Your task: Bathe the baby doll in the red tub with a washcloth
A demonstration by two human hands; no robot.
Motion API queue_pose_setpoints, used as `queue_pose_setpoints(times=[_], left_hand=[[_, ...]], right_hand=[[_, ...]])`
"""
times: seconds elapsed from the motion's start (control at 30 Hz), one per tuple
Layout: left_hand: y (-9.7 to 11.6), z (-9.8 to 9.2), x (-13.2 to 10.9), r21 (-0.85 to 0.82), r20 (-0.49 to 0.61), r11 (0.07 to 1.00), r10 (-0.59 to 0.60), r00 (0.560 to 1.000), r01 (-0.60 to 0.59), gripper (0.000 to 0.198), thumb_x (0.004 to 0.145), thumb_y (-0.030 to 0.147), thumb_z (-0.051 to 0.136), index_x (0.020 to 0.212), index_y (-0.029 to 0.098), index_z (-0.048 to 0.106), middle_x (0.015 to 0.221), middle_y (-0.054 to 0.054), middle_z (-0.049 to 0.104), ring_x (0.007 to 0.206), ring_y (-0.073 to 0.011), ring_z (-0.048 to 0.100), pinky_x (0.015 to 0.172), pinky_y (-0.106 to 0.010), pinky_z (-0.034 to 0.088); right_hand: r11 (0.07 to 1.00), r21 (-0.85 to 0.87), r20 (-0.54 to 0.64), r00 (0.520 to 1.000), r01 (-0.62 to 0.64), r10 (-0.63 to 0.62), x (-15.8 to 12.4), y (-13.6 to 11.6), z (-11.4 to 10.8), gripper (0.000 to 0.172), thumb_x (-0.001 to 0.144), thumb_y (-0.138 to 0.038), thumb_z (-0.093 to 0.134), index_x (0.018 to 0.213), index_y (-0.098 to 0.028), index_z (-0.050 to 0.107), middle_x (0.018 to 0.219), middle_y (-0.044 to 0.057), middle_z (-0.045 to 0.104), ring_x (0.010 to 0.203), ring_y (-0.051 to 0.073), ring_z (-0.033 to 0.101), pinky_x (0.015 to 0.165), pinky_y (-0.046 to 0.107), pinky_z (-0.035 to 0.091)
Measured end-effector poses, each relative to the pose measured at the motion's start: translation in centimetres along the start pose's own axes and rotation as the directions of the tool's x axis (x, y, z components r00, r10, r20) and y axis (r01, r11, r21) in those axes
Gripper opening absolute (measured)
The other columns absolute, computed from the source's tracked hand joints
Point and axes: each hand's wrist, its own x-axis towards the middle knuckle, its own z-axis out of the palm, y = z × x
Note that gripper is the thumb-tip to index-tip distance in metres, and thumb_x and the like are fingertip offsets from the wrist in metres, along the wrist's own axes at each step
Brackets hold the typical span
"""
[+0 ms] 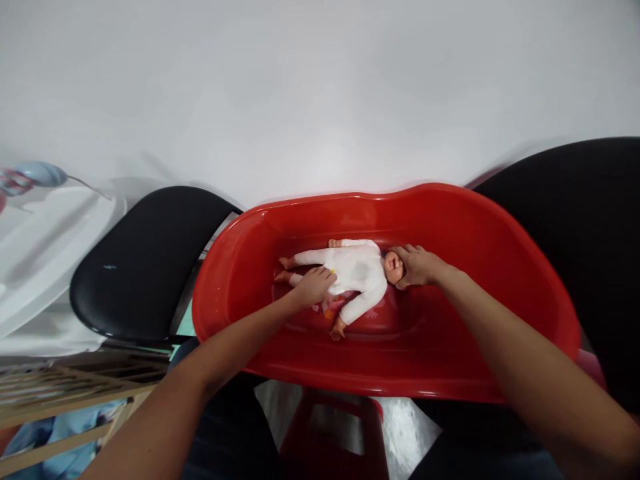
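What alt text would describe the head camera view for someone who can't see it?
Two bare hands hold a baby doll in a white sleepsuit, lying on its back in a red plastic tub: the right hand cups its head, the left hand rests on its hip. A black chair seat stands beside the tub.

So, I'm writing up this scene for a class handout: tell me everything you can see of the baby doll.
The baby doll lies face up in a red plastic tub, head to the right, feet to the left. It wears a white long-sleeved one-piece; its head, hands and feet are bare, pinkish and vinyl-looking. The left hand rests on its hip, and the right hand cups its head.
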Motion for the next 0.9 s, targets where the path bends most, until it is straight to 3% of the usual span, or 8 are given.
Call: queue_pose_setpoints(times=[0.07,0.17,0.33,0.5,0.6,0.67,0.77,0.9], left_hand=[[-0.1,0.8,-0.4,0.142,0.071,0.985,0.087,0.994,-0.096,0.023,0.102,0.023,0.061,0.122,0.017,0.068,0.129,-0.018,0.070,0.127,-0.0342,0.063,0.110,-0.045,0.047],[-2.4,1.0,-1.8,0.287,0.113,0.957,0.005,0.994,-0.038,0.029,0.108,0.018,0.045,0.125,0.012,0.067,0.129,-0.021,0.070,0.118,-0.0329,0.068,0.108,-0.046,0.049],[-6.3,-0.3,-4.7,0.397,0.198,0.917,-0.056,0.979,-0.028,0.035,0.104,0.011,0.047,0.135,0.012,0.064,0.135,-0.023,0.067,0.128,-0.0352,0.064,0.102,-0.045,0.052],[-3.3,-1.6,-4.1,0.373,0.074,0.920,-0.159,0.984,0.121,0.039,0.102,0.015,0.053,0.140,0.017,0.060,0.136,-0.019,0.066,0.119,-0.0326,0.067,0.092,-0.041,0.055],[0.2,-1.0,-1.5,0.325,-0.003,0.944,-0.058,0.998,0.056,0.037,0.097,0.012,0.056,0.132,0.019,0.065,0.127,-0.016,0.068,0.117,-0.0314,0.065,0.105,-0.043,0.050],[1.6,-0.1,0.1,0.301,0.067,0.952,0.030,0.997,-0.049,0.026,0.098,0.019,0.061,0.123,0.018,0.070,0.122,-0.017,0.068,0.116,-0.0337,0.064,0.106,-0.045,0.049],[1.6,1.2,0.7,0.260,0.148,0.954,0.115,0.982,-0.151,0.019,0.102,0.024,0.060,0.113,0.017,0.073,0.123,-0.018,0.069,0.118,-0.0349,0.063,0.107,-0.047,0.048],[-1.1,1.1,-2.1,0.199,0.166,0.968,0.121,0.979,-0.153,0.018,0.097,0.011,0.059,0.107,0.018,0.073,0.119,-0.015,0.071,0.114,-0.0321,0.065,0.106,-0.045,0.048]], right_hand=[[1.000,-0.012,0.001,1.000,0.003,-0.003,-0.3,-0.3,-0.2,0.109,0.064,-0.048,0.086,0.162,-0.028,0.043,0.150,0.019,0.057,0.132,0.045,0.055,0.098,0.051,0.053],[1.000,-0.012,0.026,1.000,0.005,-0.005,-0.6,-0.7,-0.7,0.108,0.064,-0.047,0.086,0.162,-0.027,0.044,0.152,0.019,0.054,0.134,0.043,0.054,0.098,0.048,0.052],[1.000,0.024,0.060,0.998,-0.018,0.016,-0.6,-1.0,-1.0,0.111,0.057,-0.042,0.089,0.159,-0.027,0.046,0.151,0.017,0.054,0.131,0.042,0.054,0.094,0.045,0.054],[0.999,0.046,0.031,0.999,-0.011,0.009,-0.7,-1.0,-0.8,0.107,0.055,-0.036,0.089,0.154,-0.028,0.051,0.154,0.017,0.052,0.129,0.041,0.056,0.091,0.043,0.054],[0.999,0.043,0.027,1.000,-0.017,0.016,-0.6,-1.0,-0.7,0.110,0.054,-0.037,0.089,0.156,-0.027,0.048,0.149,0.017,0.055,0.128,0.041,0.056,0.091,0.043,0.055],[0.999,0.037,0.027,0.999,-0.017,0.016,-0.7,-0.9,-0.7,0.108,0.055,-0.038,0.089,0.155,-0.027,0.049,0.149,0.017,0.055,0.128,0.040,0.056,0.091,0.042,0.054],[0.999,0.038,0.022,1.000,-0.006,0.005,-0.7,-1.0,-0.7,0.106,0.056,-0.038,0.089,0.154,-0.027,0.050,0.149,0.016,0.055,0.127,0.038,0.056,0.090,0.040,0.053],[0.998,0.055,0.013,1.000,-0.002,0.001,-0.7,-1.0,-0.5,0.097,0.059,-0.037,0.090,0.148,-0.025,0.054,0.149,0.014,0.057,0.121,0.033,0.054,0.093,0.037,0.046]])
